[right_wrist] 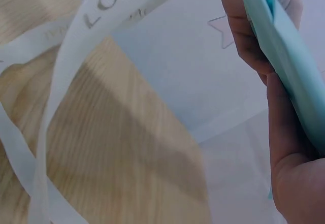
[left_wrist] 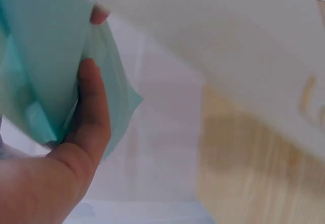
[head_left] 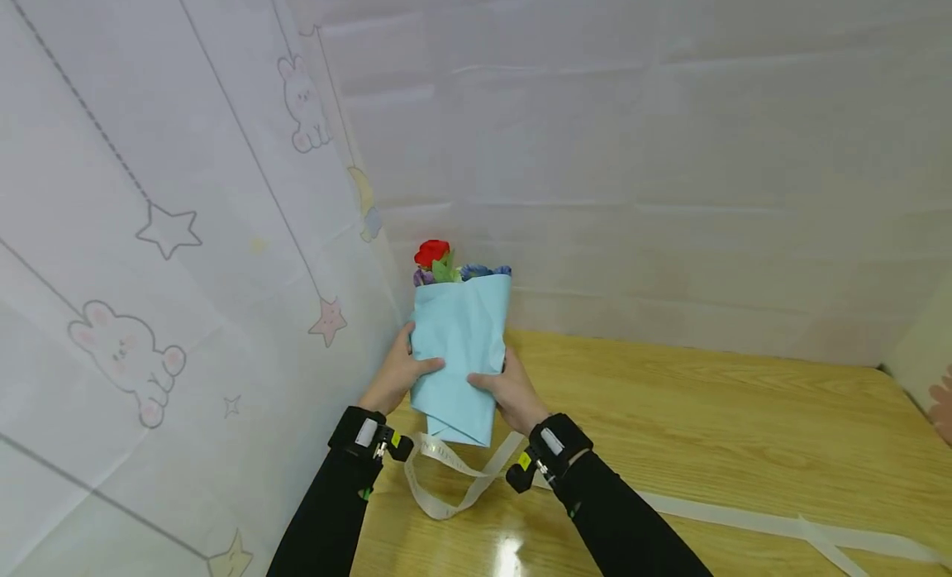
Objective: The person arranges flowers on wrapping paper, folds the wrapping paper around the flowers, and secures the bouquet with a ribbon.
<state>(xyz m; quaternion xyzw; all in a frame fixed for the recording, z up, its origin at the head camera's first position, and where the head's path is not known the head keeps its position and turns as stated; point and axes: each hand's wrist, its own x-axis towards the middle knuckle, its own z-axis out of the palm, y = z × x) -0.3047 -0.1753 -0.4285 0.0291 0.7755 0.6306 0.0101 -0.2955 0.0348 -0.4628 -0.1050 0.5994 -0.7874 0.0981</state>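
Note:
A bouquet wrapped in light blue paper (head_left: pixel 459 337) is held upright between both hands, with a red flower (head_left: pixel 432 253) and blue and purple flowers showing at its top. My left hand (head_left: pixel 399 370) grips its left side, thumb across the front. On the right side my right hand (head_left: pixel 515 393) holds it the same way. In the left wrist view the left hand (left_wrist: pixel 84 127) curls about the folded paper (left_wrist: pixel 43 41). The right wrist view has the right hand (right_wrist: pixel 292 168) around the paper's edge (right_wrist: pixel 292 66).
A cream ribbon (head_left: pixel 446 504) with printed letters loops below the bouquet and trails right across the wooden table (head_left: pixel 692 420). White sheeting with rabbit and star drawings (head_left: pixel 126 362) rises at the left. A plain pale sheet (head_left: pixel 632 172) hangs behind.

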